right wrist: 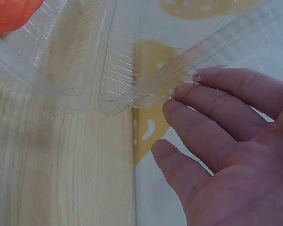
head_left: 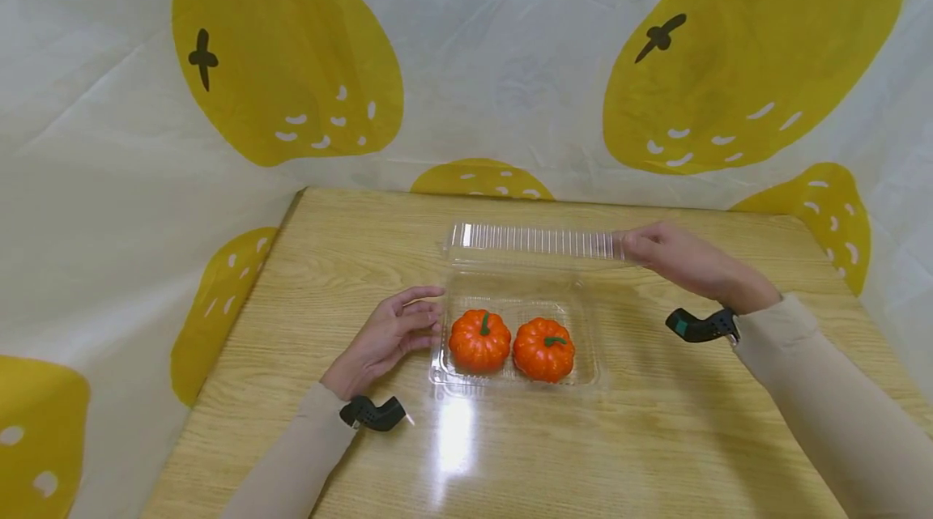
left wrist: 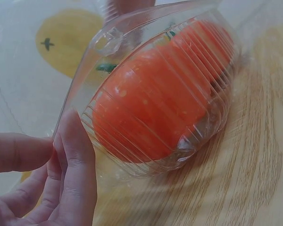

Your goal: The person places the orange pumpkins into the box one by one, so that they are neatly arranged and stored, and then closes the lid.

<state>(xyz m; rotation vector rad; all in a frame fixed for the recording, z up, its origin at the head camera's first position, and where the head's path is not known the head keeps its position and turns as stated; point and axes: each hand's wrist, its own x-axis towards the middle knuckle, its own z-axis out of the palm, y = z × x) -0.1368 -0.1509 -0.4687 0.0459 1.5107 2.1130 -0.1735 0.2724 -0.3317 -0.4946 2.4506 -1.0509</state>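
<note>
A clear plastic clamshell container [head_left: 596, 369] stands on the table with its ribbed lid [head_left: 532, 240] raised at the far side. Two small orange pumpkins with green stems sit side by side inside, a left pumpkin [head_left: 477, 345] and a right pumpkin [head_left: 543, 357]. At the container's left side, my left hand [head_left: 386, 337] pinches the rim between thumb and fingers, as the left wrist view shows. My right hand [head_left: 674, 260] holds the lid at its right end. In the right wrist view its fingertips [right wrist: 179, 92] lie at the lid's edge, the thumb out of sight.
The wooden table [head_left: 656, 438] has its back edge against a pale hanging cloth [head_left: 503, 57] printed with big yellow fruit, which also covers the left side. A dark band with a small device is strapped to each wrist.
</note>
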